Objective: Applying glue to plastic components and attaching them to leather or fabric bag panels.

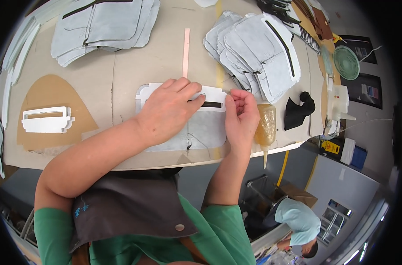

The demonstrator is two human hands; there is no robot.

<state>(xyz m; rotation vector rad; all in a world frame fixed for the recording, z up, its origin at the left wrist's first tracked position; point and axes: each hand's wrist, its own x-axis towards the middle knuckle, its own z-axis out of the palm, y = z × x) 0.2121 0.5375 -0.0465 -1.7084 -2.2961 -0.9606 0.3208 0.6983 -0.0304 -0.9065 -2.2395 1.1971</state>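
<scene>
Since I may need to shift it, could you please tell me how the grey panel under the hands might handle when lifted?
The grey panel looks thin and flat, so it is probably light and somewhat floppy. The white frame along its far edge may keep that side stiffer. The dark loose thread could snag.

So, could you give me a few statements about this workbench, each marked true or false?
1. The left hand and right hand are both at one white slotted piece. True.
2. Only one stack of grey panels is visible. False: there is a left stack and a right stack.
3. The black cloth lies to the right of the amber bottle. True.
4. The bottle's nozzle points toward the picture's upper edge. False: the nozzle points toward the lower edge.
</scene>
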